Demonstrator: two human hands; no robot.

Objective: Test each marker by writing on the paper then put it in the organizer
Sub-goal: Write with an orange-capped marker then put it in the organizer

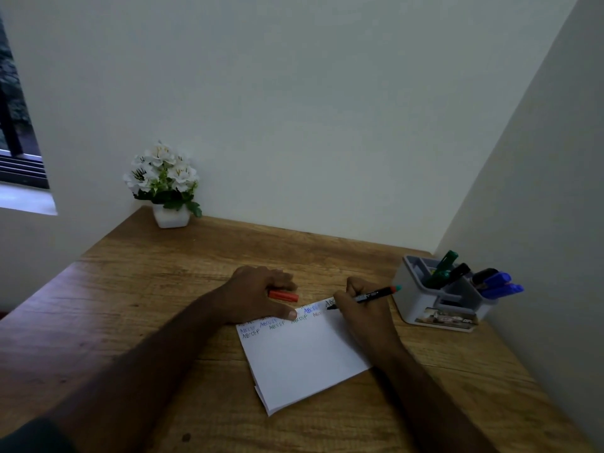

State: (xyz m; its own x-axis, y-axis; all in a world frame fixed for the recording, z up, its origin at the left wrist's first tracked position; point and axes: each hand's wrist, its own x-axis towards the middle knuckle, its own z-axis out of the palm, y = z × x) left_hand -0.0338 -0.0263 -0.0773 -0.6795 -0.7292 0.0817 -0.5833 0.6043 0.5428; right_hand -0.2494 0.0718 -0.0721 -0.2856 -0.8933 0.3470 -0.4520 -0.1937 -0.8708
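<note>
Right hand (362, 308) fingers pinch the marker (369, 296) — keep strokes light while left hand (258, 294) fingers, spread, pin the paper (304, 358).

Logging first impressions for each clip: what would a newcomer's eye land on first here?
Two hands meet on the white paper at the desk's middle: the right hand writes with a black marker, while the left hand pins the sheet, an orange marker under its fingers. A grey organizer with markers stands right; white flowers sit far left.

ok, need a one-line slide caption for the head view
Right hand writes with a marker on the paper; left hand steadies it, over a red marker.
</note>
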